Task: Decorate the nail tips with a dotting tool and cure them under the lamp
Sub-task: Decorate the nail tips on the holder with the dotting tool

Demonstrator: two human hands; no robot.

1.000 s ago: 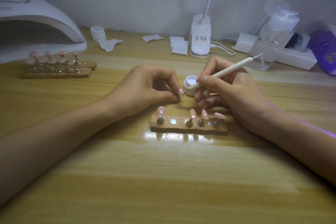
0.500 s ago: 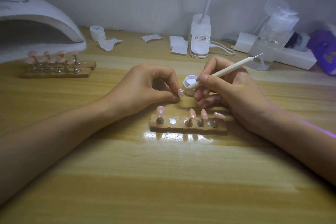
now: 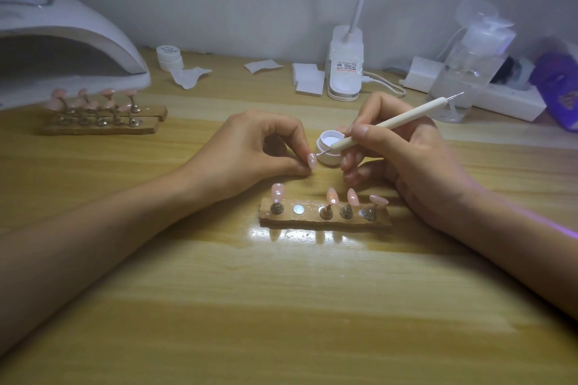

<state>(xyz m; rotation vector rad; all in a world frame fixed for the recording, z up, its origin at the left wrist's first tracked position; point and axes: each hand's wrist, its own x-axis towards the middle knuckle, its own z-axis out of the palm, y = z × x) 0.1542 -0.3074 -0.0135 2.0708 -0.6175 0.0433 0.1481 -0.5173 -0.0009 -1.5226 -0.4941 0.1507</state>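
Nail tip [image 3: 311, 161], pale pink, is pinched between the thumb and forefinger of the left hand [image 3: 250, 150], a little behind the middle of the desk [image 3: 281, 306]. The other fingers of that hand are curled in and its heel rests on the wood. The right hand [image 3: 403, 159] grips a white dotting tool [image 3: 387, 126] like a pen, fingers closed round the shaft. The tool's fine metal point is at the face of the held tip, though whether it touches cannot be told. Its other pointed end slants up toward the back right.

Just behind the held tip, between the two hands, stands a small open white jar [image 3: 328, 159] with pale gel inside. Nearer the front edge, in front of both hands, lies a wooden holder strip [image 3: 325, 220]. It carries four pink nail tips [image 3: 277, 191] on metal stands, one at its left end and three toward its right. Between them one round magnet [image 3: 298, 209] is bare.

At the back left corner sits the white curing lamp [image 3: 62, 40], its opening facing the desk's middle. Just in front of it lie two more wooden strips [image 3: 93, 128], side by side and full of pink tips. Along the back edge stand a closed white jar [image 3: 170, 58], some white pads [image 3: 309, 81], the base of a desk light [image 3: 344, 72] and a clear pump bottle [image 3: 472, 62]. A white power strip [image 3: 513, 100] lies behind the bottle, toward the back right corner.
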